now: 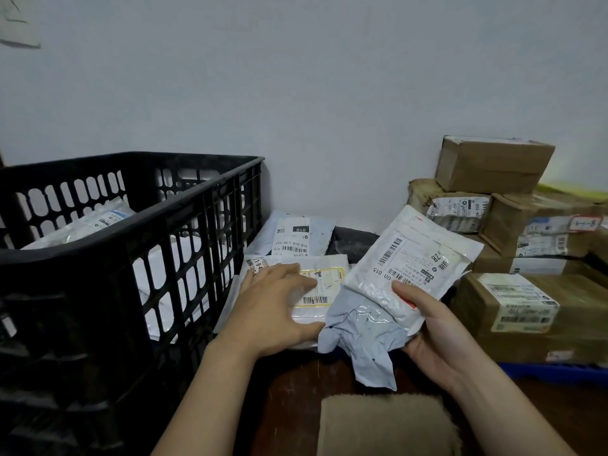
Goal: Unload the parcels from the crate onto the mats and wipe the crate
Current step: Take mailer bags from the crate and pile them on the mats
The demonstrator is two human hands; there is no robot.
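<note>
Right hand grips white mailer, thumb on top, fingers curled under. Left hand flat, fingers straight, on labelled parcel beside crate. Crate holds bagged parcels, mostly hidden behind slats. Cardboard boxes right, cut off.

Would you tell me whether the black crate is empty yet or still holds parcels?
Not empty: a white labelled parcel leans inside the black crate, and more white shows through its slotted wall.

We've got a matt black plastic crate, glossy plastic mailers, taped brown cardboard boxes, dark wooden worktop.
</note>
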